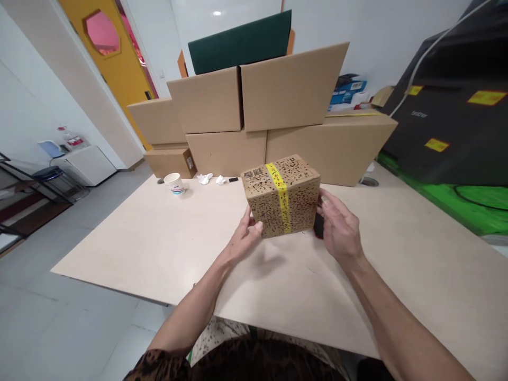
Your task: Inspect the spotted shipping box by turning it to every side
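Note:
A small cardboard box (265, 203) with a yellow tape band (282, 198) around its middle is held between my two hands over the table. Black speckled marks cover its top and front, and it sits slightly askew. My left hand (244, 233) grips the lower left edge, thumb in front and the other fingers partly hidden behind. On the opposite side, my right hand (340, 225) has its bent fingers against the box's right edge. A small dark object (318, 226) shows between that hand and the box; I cannot tell whether it is held or lies on the table.
Larger cardboard boxes (293, 95) are stacked along the back of the table (159, 243), a dark green box (242, 45) on top. A paper cup (173, 183), crumpled tissues (205, 179) and a small black item (233, 179) lie before them. A black-covered machine (448, 106) stands right.

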A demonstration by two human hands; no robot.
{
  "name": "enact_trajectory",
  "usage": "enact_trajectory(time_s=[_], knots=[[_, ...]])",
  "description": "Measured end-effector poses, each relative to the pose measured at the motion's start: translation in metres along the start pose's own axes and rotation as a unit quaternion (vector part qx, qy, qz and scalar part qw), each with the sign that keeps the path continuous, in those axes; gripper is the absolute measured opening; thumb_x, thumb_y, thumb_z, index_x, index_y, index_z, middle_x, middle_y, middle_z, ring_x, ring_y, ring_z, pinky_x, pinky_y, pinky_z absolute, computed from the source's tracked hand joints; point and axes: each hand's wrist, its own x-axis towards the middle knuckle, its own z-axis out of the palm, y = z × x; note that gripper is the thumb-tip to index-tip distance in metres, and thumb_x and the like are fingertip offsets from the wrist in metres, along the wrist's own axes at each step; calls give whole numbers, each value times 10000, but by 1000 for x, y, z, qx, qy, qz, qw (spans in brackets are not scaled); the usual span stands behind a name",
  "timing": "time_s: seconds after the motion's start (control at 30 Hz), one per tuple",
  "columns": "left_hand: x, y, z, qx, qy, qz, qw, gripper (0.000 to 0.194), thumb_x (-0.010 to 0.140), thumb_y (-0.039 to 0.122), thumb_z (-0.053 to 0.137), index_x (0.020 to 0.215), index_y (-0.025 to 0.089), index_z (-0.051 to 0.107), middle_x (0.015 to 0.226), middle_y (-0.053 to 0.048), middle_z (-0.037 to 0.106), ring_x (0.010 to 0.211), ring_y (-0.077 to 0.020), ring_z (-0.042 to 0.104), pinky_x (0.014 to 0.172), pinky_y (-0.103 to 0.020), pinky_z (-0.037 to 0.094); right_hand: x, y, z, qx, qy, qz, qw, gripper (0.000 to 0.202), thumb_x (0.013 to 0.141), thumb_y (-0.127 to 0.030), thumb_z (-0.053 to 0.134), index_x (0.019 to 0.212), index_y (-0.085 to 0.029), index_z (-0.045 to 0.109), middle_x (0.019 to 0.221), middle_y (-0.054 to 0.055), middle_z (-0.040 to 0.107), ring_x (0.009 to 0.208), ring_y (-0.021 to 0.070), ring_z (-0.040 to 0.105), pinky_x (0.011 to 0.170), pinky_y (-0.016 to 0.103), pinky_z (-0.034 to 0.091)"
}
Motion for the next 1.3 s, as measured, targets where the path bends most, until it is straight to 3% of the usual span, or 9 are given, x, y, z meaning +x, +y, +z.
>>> enact_trajectory(time_s=[0.1,0.23,0.3,0.4,0.5,0.63,0.77,0.9,1.3], knots=[[-1,6,3,31,50,46,997,983,806,498,848,1632,255,375,1513,-134,587,1446,-344,487,1258,-474,306,-2,-7,4,39,16,7,999,399,869,-539,746,1196,-310,752,1424,69,689,1341,326,630,1017,485,574],[3,-4,-2,27,159,-9,987,1258,790,512,856,1703,232,37,1239,-124,708,1256,-308,631,1173,-526,399,-3,-12,10,56,9,30,998,399,854,-549,758,1177,-315,752,1444,56,676,1326,312,635,901,423,602],[5,-9,-4,21,185,-17,982,1150,771,530,861,1675,193,236,1193,-126,731,1216,-307,652,1157,-519,423,-2,-7,11,41,1,44,998,439,842,-574,764,1177,-292,750,1384,65,713,1304,318,643,913,439,597],[6,-7,-6,16,161,5,987,727,774,527,851,1383,172,672,1266,-136,749,1254,-325,645,1179,-497,420,1,6,10,8,3,70,997,502,812,-642,766,1133,-256,754,1274,71,763,1208,316,681,878,441,603],[6,0,-9,27,138,28,990,503,792,470,846,1220,214,788,1348,-104,745,1393,-354,573,1248,-521,340,7,18,5,-6,39,91,995,568,787,-735,737,1066,-241,749,1197,74,782,1108,310,710,777,420,622],[6,4,-17,25,103,51,993,396,817,447,808,1165,258,821,1380,-90,737,1609,-335,309,1328,-540,146,17,31,-5,7,56,155,986,687,787,-859,623,1104,-256,710,1128,98,793,1102,345,723,758,476,650],[7,5,-23,-24,58,107,992,505,778,404,854,1265,302,776,1586,-63,574,1606,-324,323,1330,-516,195,15,32,-3,28,8,240,970,680,809,-894,542,1048,-273,681,1007,107,806,916,322,754,614,437,636],[8,13,-31,-29,109,144,983,692,743,371,897,1397,365,673,1729,-22,367,1617,-321,288,1313,-505,255,3,23,11,61,-58,282,956,650,847,-873,512,998,-259,661,901,101,792,633,235,699,371,286,439],[10,7,-36,208,140,165,954,826,740,447,897,1492,305,585,1592,-139,541,1461,-365,487,1163,-526,418,-13,29,27,55,-82,289,952,560,821,-780,667,881,-224,691,721,60,752,522,176,651,384,251,405]])
